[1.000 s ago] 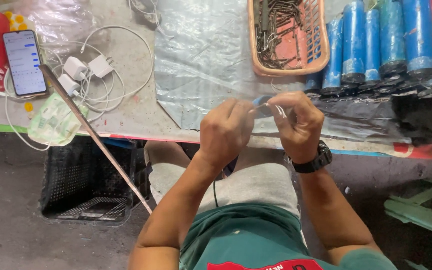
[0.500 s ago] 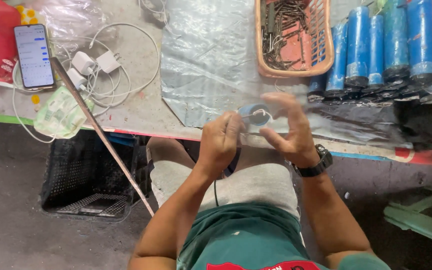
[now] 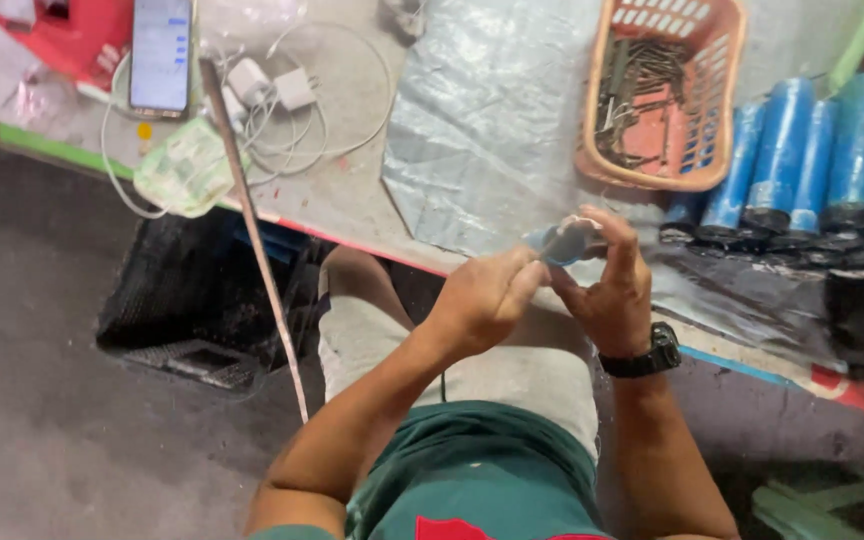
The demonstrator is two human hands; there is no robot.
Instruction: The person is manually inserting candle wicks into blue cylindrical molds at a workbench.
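Observation:
A small pale-blue cylindrical piece (image 3: 567, 240) with a bit of wire at its tip is held above the table's front edge. My right hand (image 3: 607, 290) grips it from the right, fingers curled around it, a black watch on the wrist. My left hand (image 3: 482, 300) pinches its left end with thumb and fingertips. Both hands hover over my lap, just in front of the grey plastic sheet (image 3: 482, 130) on the table.
An orange basket (image 3: 712, 150) of dark metal parts stands at the back. Blue cylinders (image 3: 802, 160) with black bases lie at right. A phone (image 3: 160, 50), white chargers and cables (image 3: 272, 85), a face mask (image 3: 187, 175) and a thin stick (image 3: 252, 240) lie at left. A black crate (image 3: 182, 300) sits under the table.
The view has shifted, so the table now appears further right and tilted. Both hands stay together on the small blue piece, with the right fingers curled more closely around it.

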